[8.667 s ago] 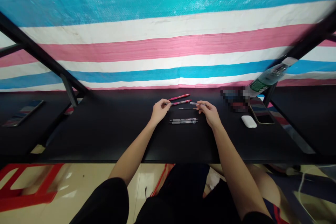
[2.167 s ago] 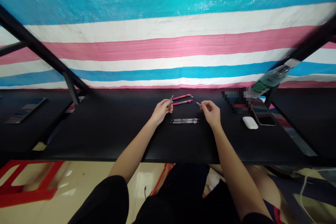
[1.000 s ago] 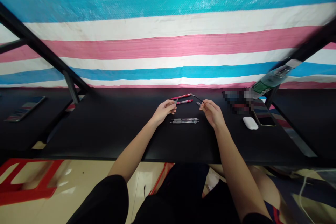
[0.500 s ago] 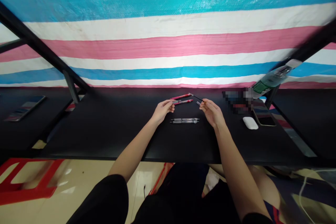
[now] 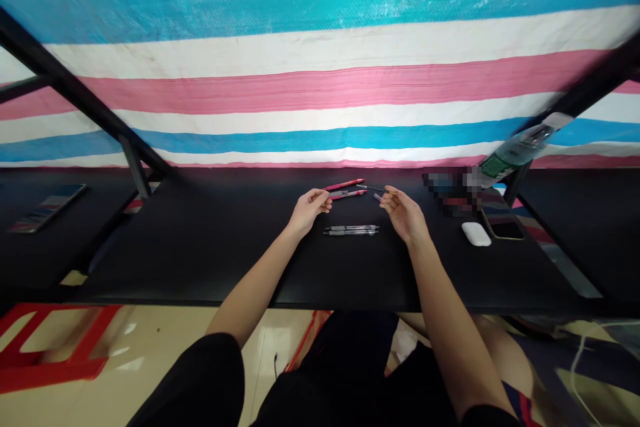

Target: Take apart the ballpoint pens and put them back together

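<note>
My left hand (image 5: 309,210) is closed in a pinch on a grey pen part (image 5: 337,193), just over the red pens. Between the thumb and fingers of my right hand (image 5: 405,215) is a thin dark pen refill (image 5: 374,189), its tip pointing left. A short clear piece (image 5: 377,197), perhaps part of a pen barrel, sticks out below the refill at the same fingers. One red pen (image 5: 346,184) lies behind my left hand, and a second red pen (image 5: 355,194) lies closer. Two clear pens with grey grips (image 5: 353,231) rest side by side, nearer to me.
On the right of the black table (image 5: 200,247) are a white earbud case (image 5: 477,234), a phone (image 5: 504,223) and a tilted plastic bottle (image 5: 517,155). Black metal posts (image 5: 85,97) frame the sides before a striped sheet (image 5: 320,90). A red stool (image 5: 60,367) stands lower left.
The refill in my right hand has tipped from a steep slant to nearly level, its left end now lower. My left hand has barely moved.
</note>
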`<state>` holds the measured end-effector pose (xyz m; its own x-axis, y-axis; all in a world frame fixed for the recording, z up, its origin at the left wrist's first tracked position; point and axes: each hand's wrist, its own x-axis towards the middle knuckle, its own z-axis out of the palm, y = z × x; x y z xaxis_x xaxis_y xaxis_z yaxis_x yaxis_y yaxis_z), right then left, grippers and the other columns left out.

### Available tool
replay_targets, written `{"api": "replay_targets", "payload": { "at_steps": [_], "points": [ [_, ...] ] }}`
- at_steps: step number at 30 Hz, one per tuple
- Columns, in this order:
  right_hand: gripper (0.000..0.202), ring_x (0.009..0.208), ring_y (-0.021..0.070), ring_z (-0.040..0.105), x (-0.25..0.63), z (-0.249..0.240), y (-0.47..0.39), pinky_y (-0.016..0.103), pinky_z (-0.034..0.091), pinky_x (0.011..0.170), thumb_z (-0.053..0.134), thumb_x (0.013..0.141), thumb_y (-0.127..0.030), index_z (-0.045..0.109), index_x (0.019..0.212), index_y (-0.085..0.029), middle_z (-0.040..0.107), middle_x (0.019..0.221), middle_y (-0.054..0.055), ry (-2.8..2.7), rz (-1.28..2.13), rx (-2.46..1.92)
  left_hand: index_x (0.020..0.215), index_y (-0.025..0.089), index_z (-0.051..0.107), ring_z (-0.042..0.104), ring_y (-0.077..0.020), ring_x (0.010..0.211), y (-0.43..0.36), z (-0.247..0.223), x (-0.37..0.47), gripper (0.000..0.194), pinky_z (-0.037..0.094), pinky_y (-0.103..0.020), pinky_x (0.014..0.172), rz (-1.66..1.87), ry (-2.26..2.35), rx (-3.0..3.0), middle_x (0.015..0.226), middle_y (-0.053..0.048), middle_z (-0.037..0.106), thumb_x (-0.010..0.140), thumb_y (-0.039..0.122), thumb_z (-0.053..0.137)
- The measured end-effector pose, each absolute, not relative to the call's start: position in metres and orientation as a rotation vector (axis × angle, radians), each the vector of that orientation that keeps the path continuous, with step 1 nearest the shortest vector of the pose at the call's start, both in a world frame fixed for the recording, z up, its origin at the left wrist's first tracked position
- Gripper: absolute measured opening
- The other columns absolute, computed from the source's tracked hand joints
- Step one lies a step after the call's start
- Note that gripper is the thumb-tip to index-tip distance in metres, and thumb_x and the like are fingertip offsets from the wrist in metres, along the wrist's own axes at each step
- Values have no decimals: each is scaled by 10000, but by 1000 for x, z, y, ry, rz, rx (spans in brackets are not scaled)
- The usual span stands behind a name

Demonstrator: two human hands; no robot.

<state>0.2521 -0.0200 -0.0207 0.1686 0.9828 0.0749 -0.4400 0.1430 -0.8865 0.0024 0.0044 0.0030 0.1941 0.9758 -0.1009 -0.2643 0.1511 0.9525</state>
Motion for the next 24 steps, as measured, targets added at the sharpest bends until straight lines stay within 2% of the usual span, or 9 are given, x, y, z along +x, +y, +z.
{"api": "replay_targets", "payload": {
  "at_steps": [9,16,24],
  "points": [
    [274,830,179,696,250,-19,-23,310,585,791,705,809,-412,745,983,-204,739,854,51,-849,1297,-835,891,131,661,607,-118,704,7,-2,3,340,486,-280,705,1138,868,993,756,-26,645,704,377,802],
    [307,827,198,694,250,-19,-24,349,575,817,670,830,-456,736,994,-205,731,853,62,-935,1278,-889,898,135,663,617,-118,722,7,-2,2,337,490,-268,691,1129,848,1004,781,-28,653,687,351,812],
    [276,825,192,697,251,-20,-23,355,574,819,664,843,-420,737,989,-198,737,854,64,-910,1289,-864,902,147,655,629,-127,760,7,-4,2,324,491,-264,696,1126,842,1023,807,-27,651,687,334,810]
  ]
}}
